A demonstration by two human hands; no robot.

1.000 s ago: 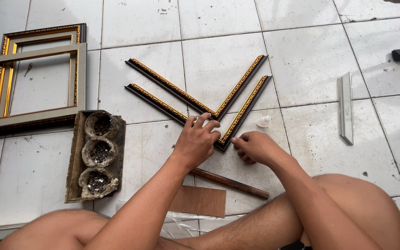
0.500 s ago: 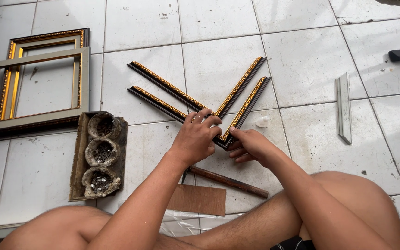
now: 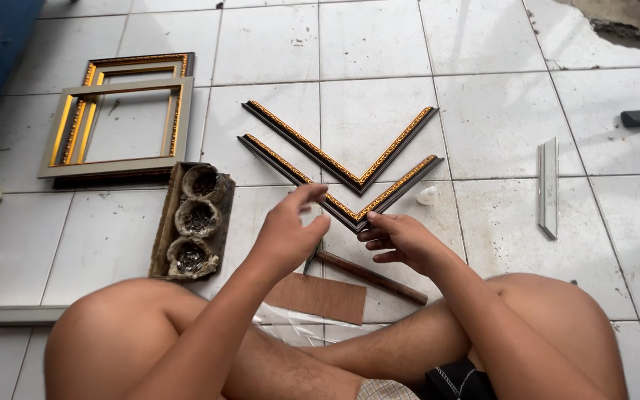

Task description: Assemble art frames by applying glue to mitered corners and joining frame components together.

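Frame corner point(image 3: 350, 211) lies on the floor tiles at centre, already joined like its twin point(image 3: 342, 152) (neither closed into a frame); right hand point(image 3: 401, 241) touches its tip loosely, left hand point(image 3: 287, 233) hovers open.

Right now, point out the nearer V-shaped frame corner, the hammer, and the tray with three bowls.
nearer V-shaped frame corner point(image 3: 401, 189), head view, on its right arm's gold strip.
hammer point(image 3: 372, 276), head view, middle of the brown wooden handle.
tray with three bowls point(image 3: 163, 230), head view, on its left wall.
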